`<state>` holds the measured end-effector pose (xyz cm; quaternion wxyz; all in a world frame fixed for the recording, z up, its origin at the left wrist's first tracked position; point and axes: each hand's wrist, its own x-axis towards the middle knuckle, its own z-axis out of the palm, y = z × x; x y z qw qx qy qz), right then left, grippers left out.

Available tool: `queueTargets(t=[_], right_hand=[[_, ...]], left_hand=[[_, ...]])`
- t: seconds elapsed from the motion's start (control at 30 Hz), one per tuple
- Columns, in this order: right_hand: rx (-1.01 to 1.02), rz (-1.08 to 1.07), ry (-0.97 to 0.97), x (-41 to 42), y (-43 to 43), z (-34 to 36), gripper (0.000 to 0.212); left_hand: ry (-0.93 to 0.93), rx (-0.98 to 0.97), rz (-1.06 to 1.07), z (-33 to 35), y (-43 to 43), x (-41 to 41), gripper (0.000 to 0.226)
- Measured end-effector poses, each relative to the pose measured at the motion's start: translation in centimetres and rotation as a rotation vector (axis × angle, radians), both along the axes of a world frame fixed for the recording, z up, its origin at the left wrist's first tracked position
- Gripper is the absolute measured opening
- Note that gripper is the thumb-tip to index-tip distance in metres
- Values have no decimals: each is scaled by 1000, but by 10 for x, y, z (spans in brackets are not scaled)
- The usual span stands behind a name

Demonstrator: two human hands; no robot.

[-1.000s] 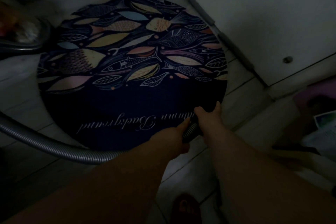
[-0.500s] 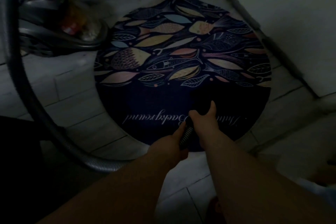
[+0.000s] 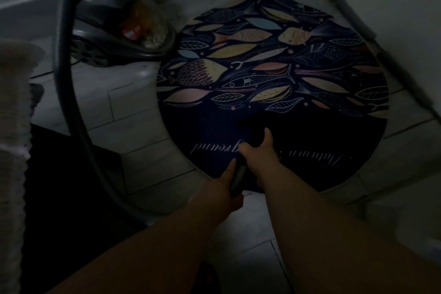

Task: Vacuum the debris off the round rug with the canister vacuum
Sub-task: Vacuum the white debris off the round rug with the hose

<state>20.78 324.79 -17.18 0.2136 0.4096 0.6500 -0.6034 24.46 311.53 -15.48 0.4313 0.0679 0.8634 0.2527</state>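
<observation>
Dim light here, and the round navy rug with its band of fish and leaves in cream, pink and pale blue (image 3: 274, 74) lies flat on the pale tiled floor (image 3: 133, 112), with white cursive lettering across its plain near half. Both hands are on the ribbed grey vacuum hose (image 3: 62, 79). The left hand (image 3: 217, 192) is wrapped round the ribbed section right at the rug's near edge, thumb laid along it. The right hand (image 3: 259, 153) grasps the dark end piece just ahead, over the lettering, and the tip is lost against the dark pile. The hose loops wide to the left and up to the dark grey canister vacuum with a clear dust bin (image 3: 114, 38), parked on tile just beside the rug's far-left rim. On the right the rim runs close along a white wall (image 3: 405, 19). Bare tile opens up to the left and on the near side. Any debris is too dark to pick out.
</observation>
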Motion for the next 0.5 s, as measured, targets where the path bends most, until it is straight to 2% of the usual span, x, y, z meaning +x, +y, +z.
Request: queueTargets(t=[0.27, 0.5], right_hand=[[-28, 115, 28, 10, -23, 3, 87], [-37, 190, -35, 33, 10, 7, 85]], left_hand=[[7, -62, 70, 3, -18, 18, 88], [86, -128, 1, -1, 14, 40, 94]])
